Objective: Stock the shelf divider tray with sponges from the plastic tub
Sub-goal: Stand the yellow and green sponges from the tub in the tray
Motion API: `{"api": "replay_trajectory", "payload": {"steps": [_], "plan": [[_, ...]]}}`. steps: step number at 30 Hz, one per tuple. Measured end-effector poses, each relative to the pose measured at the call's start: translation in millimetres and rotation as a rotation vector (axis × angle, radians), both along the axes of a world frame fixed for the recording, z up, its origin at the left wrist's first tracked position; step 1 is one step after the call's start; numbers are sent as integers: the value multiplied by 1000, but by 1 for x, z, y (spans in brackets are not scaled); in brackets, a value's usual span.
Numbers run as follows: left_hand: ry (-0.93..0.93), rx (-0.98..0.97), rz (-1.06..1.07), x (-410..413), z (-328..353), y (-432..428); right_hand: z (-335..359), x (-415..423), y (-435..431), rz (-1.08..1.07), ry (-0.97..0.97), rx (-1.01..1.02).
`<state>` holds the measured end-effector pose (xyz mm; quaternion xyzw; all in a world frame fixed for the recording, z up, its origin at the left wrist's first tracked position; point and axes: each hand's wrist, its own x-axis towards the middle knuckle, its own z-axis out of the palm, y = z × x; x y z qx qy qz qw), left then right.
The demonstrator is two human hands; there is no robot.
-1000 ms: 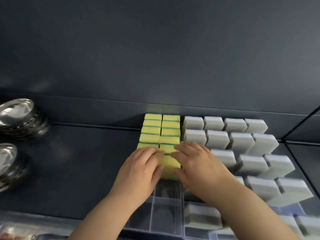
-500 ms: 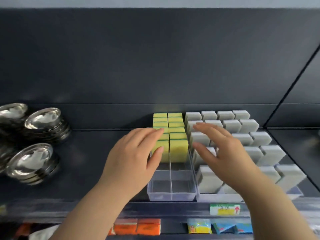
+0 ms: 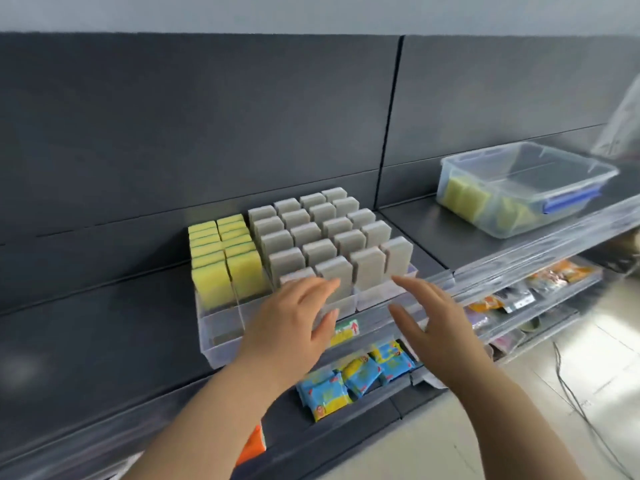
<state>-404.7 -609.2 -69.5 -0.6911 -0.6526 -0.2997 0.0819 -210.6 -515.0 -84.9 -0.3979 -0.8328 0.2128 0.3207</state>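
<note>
A clear shelf divider tray [image 3: 221,336] stands on the dark shelf. Two lanes of upright yellow sponges [image 3: 227,261] fill its back, and its front sections are bare. Rows of grey sponges [image 3: 322,237] stand in clear trays to its right. My left hand [image 3: 294,320] hovers open in front of the grey sponges, holding nothing. My right hand [image 3: 429,313] hovers open further right, also holding nothing. The clear plastic tub [image 3: 519,188] with a blue latch sits on the shelf at the far right, with a few yellow sponges [image 3: 465,199] in its left end.
A lower shelf holds blue and yellow packets [image 3: 349,379] and orange packets [image 3: 561,271]. A clear shelf-front strip [image 3: 519,258] runs along the edge. A cable [image 3: 575,400] lies on the pale floor at right. The dark back panel [image 3: 207,116] rises behind.
Both hands have drawn back from the yellow sponges and moved right, fingers spread. The view has swung right; the metal bowls have left the frame and the tub has come into sight.
</note>
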Motion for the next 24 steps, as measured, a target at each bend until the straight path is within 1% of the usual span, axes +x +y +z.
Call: {"api": "replay_trajectory", "payload": {"steps": [3,6,10,17,20,24], "plan": [[-32,-66,-61,37,-14,28,-19,41,15,-78,-23,-46],[-14,-99,-112,78,-27,62,-31,88,36,-135,-24,-108],[-37,-155,-176,148,-36,121,-37,165,73,-212,-70,-144],[-50,-195,-292,281,-48,211,-34,316,136,-356,-124,-139],[-103,-160,-318,320,-39,234,-26,364,162,-394,-120,-118],[-163,-77,-326,346,-14,266,-7,398,198,-403,-97,-79]]}}
